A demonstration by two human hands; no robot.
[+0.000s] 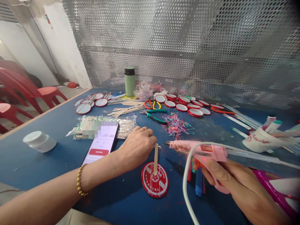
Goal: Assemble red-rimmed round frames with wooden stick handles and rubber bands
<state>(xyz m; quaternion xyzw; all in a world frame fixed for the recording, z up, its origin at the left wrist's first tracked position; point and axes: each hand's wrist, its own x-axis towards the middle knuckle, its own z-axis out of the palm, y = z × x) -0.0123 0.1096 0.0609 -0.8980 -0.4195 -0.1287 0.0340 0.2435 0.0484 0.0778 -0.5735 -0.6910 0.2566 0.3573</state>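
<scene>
My right hand grips a pink hot glue gun, its nozzle pointing left toward my other hand. A glue stick sticks out of the gun's back, and a white cord loops down in front. With its fingers pinched, my left hand is at the top end of a flat wooden craft stick; the fingertips are partly hidden. The stick's lower end rests over the middle of a round red lid with white print. A small pale piece shows beside the fingertips, too small to name.
Behind are a pack of sticks, a phone, a white jar, pliers, colored rubber bands, several red-rimmed lids, a green tumbler and a cup of markers. A perforated metal panel stands behind the table.
</scene>
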